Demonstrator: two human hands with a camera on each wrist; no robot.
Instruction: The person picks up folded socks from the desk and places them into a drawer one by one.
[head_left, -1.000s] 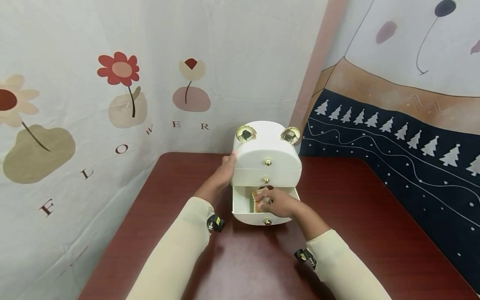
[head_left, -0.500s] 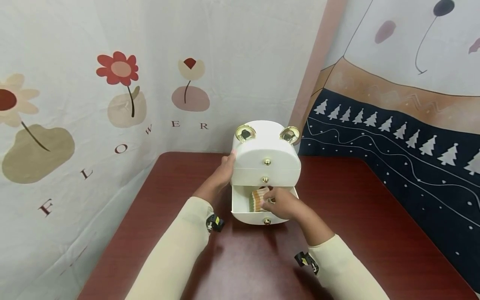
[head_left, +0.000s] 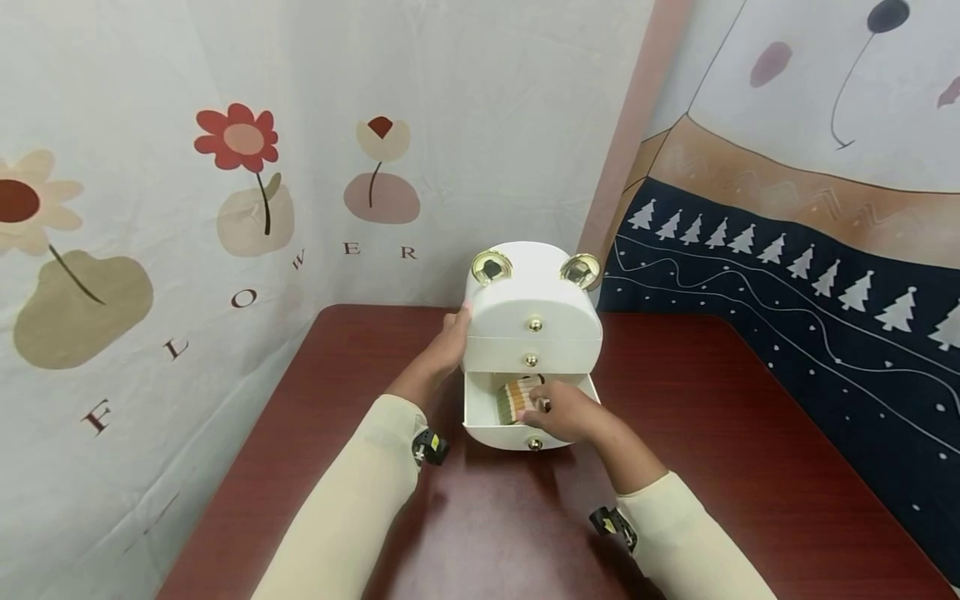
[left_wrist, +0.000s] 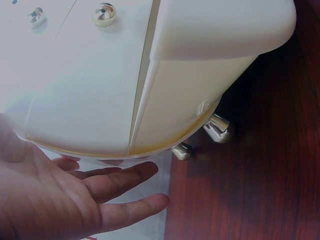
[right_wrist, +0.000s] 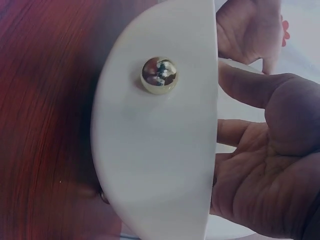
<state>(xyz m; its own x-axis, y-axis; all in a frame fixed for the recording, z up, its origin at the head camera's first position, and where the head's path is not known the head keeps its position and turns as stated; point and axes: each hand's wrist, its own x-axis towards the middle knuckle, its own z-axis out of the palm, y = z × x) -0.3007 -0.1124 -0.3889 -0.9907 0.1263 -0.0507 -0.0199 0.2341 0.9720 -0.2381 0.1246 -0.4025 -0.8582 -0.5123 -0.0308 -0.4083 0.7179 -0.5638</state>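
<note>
A white drawer box (head_left: 536, 304) with gold knobs stands on the table, its bottom drawer (head_left: 480, 400) pulled out. Inside that drawer, at the left of the right hand, lies a small striped block-like object (head_left: 513, 402) in cream, orange and green. My right hand (head_left: 566, 410) reaches over the drawer front and pinches the object's right side between thumb and fingers. In the right wrist view the drawer front (right_wrist: 155, 130) hides the fingertips. My left hand (head_left: 447, 342) rests against the box's left side, its fingers (left_wrist: 125, 182) extended in the left wrist view.
Two gold ear-shaped pieces (head_left: 492, 267) sit on top of the box. The reddish-brown table (head_left: 360, 358) runs around it, up to a flower-printed cloth (head_left: 315, 150) behind and a dark tree-patterned cloth (head_left: 780, 292) at the right.
The right hand's fingers have drawn together at the striped object, which has tilted and shifted slightly left in the drawer. The left hand has stayed in place.
</note>
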